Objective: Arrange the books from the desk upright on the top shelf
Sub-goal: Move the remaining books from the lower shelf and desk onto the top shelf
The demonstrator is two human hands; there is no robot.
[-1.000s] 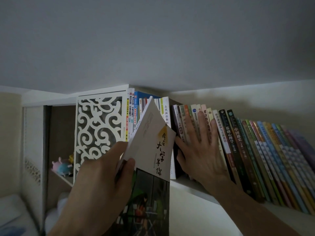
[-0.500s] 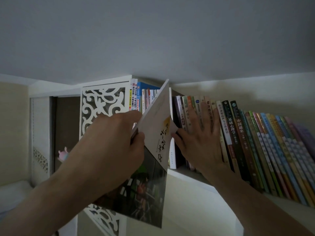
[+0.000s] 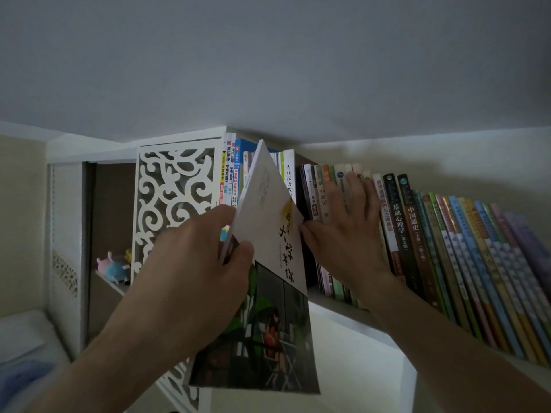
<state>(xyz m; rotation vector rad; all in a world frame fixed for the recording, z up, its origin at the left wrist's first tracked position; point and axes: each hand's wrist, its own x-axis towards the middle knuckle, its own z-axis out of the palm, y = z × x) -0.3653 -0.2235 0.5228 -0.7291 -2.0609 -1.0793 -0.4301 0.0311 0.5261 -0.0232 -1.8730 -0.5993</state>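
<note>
My left hand [image 3: 193,263] grips a white paperback [image 3: 268,239] with black Chinese lettering and a dark picture on its lower cover. The book is tilted, its top corner poking into a gap between the upright books on the top shelf [image 3: 337,302]. My right hand [image 3: 346,231] lies flat with straight fingers against the spines of the books [image 3: 396,222] right of the gap, holding them to the right. Left of the gap stand several taller books [image 3: 232,174], white and blue.
A long row of coloured spines [image 3: 477,269] leans along the shelf to the right. A white carved fretwork panel [image 3: 176,192] stands left of the books. Beyond it an open cubby holds a small plush toy [image 3: 114,266]. The ceiling is close above.
My left hand has lifted the paperback and pushed its top corner up into the gap. My right hand has stayed pressed on the spines.
</note>
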